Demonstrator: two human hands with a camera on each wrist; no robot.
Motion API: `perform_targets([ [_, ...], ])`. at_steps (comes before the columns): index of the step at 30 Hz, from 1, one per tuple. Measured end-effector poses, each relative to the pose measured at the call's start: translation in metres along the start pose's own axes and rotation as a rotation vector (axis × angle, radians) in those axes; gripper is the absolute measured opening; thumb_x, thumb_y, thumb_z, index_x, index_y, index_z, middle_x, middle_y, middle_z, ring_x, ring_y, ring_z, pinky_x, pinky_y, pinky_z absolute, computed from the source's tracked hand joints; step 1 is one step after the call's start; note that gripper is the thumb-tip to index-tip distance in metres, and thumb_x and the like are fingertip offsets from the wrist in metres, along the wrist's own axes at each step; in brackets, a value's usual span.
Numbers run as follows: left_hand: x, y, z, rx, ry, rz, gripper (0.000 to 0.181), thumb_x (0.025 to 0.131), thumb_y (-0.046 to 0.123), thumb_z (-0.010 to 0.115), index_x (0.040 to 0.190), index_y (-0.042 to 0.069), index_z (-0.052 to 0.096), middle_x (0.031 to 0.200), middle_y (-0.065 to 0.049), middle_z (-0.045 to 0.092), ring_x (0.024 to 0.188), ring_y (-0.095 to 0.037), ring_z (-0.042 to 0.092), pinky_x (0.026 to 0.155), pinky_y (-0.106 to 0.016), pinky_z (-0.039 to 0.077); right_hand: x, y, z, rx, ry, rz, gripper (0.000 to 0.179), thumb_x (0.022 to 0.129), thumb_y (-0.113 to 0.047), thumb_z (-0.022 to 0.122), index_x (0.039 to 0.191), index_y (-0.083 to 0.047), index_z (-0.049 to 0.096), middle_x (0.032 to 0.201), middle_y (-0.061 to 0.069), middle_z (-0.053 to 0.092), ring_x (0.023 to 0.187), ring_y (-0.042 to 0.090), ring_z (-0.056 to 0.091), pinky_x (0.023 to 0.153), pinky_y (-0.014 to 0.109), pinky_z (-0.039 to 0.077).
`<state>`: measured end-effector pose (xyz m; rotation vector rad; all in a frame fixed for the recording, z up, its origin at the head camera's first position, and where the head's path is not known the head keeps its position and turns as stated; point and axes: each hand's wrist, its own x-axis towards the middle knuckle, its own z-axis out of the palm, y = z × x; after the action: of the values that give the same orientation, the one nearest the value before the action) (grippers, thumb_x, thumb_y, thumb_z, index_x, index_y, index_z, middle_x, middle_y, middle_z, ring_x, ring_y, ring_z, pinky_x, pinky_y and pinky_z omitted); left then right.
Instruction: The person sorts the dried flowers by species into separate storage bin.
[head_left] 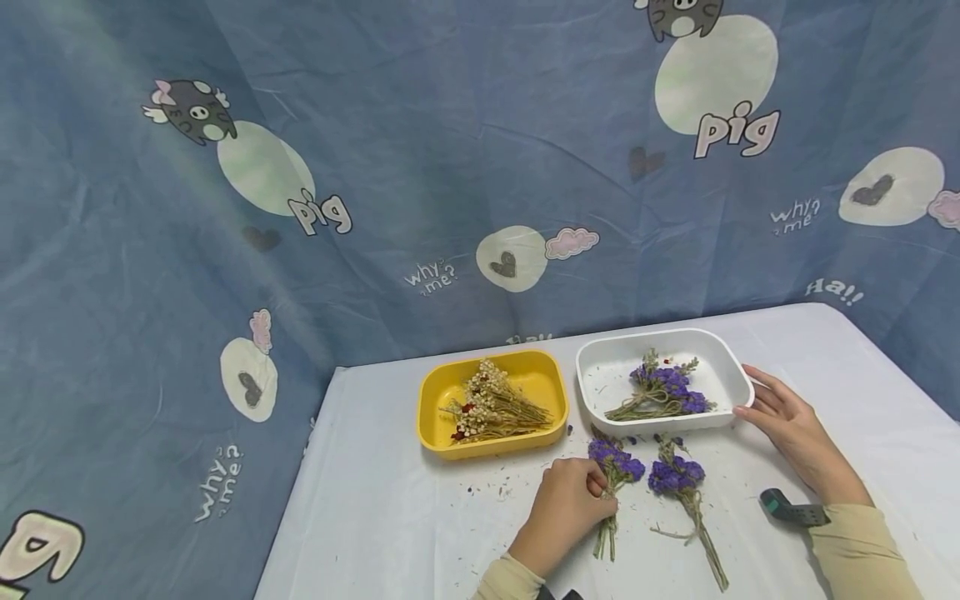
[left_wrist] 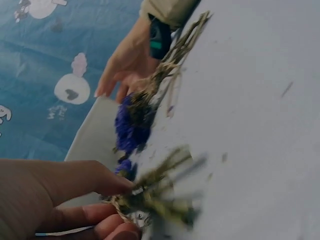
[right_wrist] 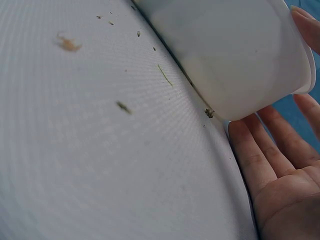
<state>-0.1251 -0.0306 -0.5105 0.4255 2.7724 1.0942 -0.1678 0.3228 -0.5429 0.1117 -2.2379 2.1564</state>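
My left hand (head_left: pixel 566 504) pinches the stems of a small tied bunch of purple dried flowers (head_left: pixel 617 461) between thumb and fingers. In the left wrist view its cut stems (left_wrist: pixel 170 210) stick out past the thumb, blurred. A second purple bunch (head_left: pixel 677 475), bound with twine, lies on the table to the right. My right hand (head_left: pixel 783 425) holds the near right corner of a white tray (head_left: pixel 738 379), thumb at the front and fingers along the side. Inside that tray rests another purple bunch (head_left: pixel 663 392). The right wrist view shows the fingers (right_wrist: pixel 272 150) against the tray's outer wall.
Left of the white tray stands a yellow tray (head_left: pixel 431 417) holding cream dried flowers (head_left: pixel 495 400) with some red ones. Plant crumbs are scattered over the white tablecloth (head_left: pixel 375 500). A blue printed curtain (head_left: pixel 420 150) hangs behind the table.
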Motion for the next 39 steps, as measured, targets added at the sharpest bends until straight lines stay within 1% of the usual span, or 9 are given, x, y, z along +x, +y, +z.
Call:
perform_targets([
  [6, 0.002, -0.002, -0.01, 0.016, -0.007, -0.009, 0.015, 0.074, 0.009, 0.086, 0.08, 0.015, 0.074, 0.067, 0.013, 0.066, 0.06, 0.002, 0.053, 0.06, -0.017, 0.048, 0.0, -0.001, 0.0, -0.002, -0.002, -0.004, 0.077, 0.1, -0.005, 0.066, 0.165, -0.019, 0.027, 0.143, -0.021, 0.05, 0.116, -0.023, 0.054, 0.092, -0.001, 0.047],
  [12, 0.001, -0.003, -0.017, 0.066, -0.021, -0.016, 0.017, 0.072, 0.009, 0.085, 0.085, 0.016, 0.077, 0.068, 0.014, 0.066, 0.06, 0.0, 0.052, 0.057, -0.019, 0.044, -0.001, -0.001, 0.001, -0.043, 0.009, 0.004, 0.078, 0.1, -0.008, 0.067, 0.165, -0.021, 0.026, 0.15, -0.015, 0.049, 0.114, -0.024, 0.052, 0.092, -0.001, 0.047],
  [16, 0.001, -0.004, -0.021, 0.084, -0.032, -0.011, 0.018, 0.072, 0.009, 0.085, 0.086, 0.017, 0.077, 0.068, 0.015, 0.065, 0.06, 0.0, 0.051, 0.059, -0.019, 0.043, 0.0, 0.0, 0.0, -0.051, 0.011, 0.008, 0.078, 0.1, -0.009, 0.068, 0.165, -0.021, 0.026, 0.149, -0.016, 0.049, 0.115, -0.023, 0.052, 0.093, -0.001, 0.047],
  [22, -0.001, -0.003, -0.025, 0.059, -0.06, 0.004, 0.016, 0.074, 0.009, 0.085, 0.087, 0.016, 0.078, 0.069, 0.015, 0.068, 0.062, 0.003, 0.053, 0.065, -0.019, 0.047, 0.0, 0.001, 0.0, -0.051, 0.002, -0.003, 0.078, 0.1, -0.008, 0.067, 0.165, -0.021, 0.027, 0.152, -0.014, 0.048, 0.116, -0.023, 0.052, 0.092, -0.001, 0.047],
  [25, -0.002, -0.002, -0.028, 0.053, -0.068, 0.02, 0.016, 0.074, 0.008, 0.085, 0.087, 0.015, 0.079, 0.07, 0.013, 0.069, 0.062, 0.003, 0.053, 0.065, -0.019, 0.048, 0.0, 0.001, 0.0, -0.049, 0.007, 0.001, 0.078, 0.1, -0.008, 0.067, 0.165, -0.022, 0.027, 0.152, -0.014, 0.048, 0.116, -0.023, 0.052, 0.092, -0.001, 0.047],
  [29, -0.003, 0.0, -0.034, 0.051, -0.079, 0.042, 0.016, 0.074, 0.008, 0.086, 0.088, 0.014, 0.078, 0.072, 0.011, 0.07, 0.061, 0.003, 0.053, 0.062, -0.017, 0.047, 0.001, 0.002, 0.0, -0.069, 0.012, 0.007, 0.078, 0.1, -0.009, 0.068, 0.165, -0.022, 0.027, 0.158, -0.009, 0.045, 0.115, -0.024, 0.051, 0.093, -0.001, 0.047],
  [32, -0.003, 0.0, -0.04, 0.044, -0.092, 0.052, 0.016, 0.076, 0.007, 0.084, 0.09, 0.012, 0.079, 0.072, 0.009, 0.071, 0.06, 0.003, 0.052, 0.06, -0.015, 0.045, 0.001, 0.001, 0.0, -0.065, 0.01, 0.009, 0.078, 0.1, -0.009, 0.067, 0.165, -0.022, 0.026, 0.163, -0.005, 0.042, 0.115, -0.024, 0.05, 0.092, -0.001, 0.047],
  [34, -0.003, -0.001, -0.045, 0.043, -0.102, 0.061, 0.016, 0.077, 0.005, 0.082, 0.091, 0.011, 0.079, 0.073, 0.008, 0.072, 0.059, 0.003, 0.051, 0.061, -0.015, 0.045, 0.001, 0.001, 0.0, -0.056, 0.011, 0.011, 0.078, 0.1, -0.008, 0.067, 0.165, -0.021, 0.026, 0.162, -0.005, 0.042, 0.115, -0.024, 0.051, 0.092, -0.001, 0.047],
  [39, -0.001, -0.002, -0.059, 0.007, -0.155, 0.064, 0.016, 0.078, 0.003, 0.08, 0.093, 0.009, 0.079, 0.076, 0.005, 0.074, 0.06, 0.003, 0.054, 0.062, -0.015, 0.048, 0.001, 0.001, 0.001, -0.091, 0.022, 0.028, 0.078, 0.1, -0.01, 0.068, 0.165, -0.022, 0.026, 0.163, -0.003, 0.04, 0.114, -0.025, 0.049, 0.092, -0.001, 0.046],
])
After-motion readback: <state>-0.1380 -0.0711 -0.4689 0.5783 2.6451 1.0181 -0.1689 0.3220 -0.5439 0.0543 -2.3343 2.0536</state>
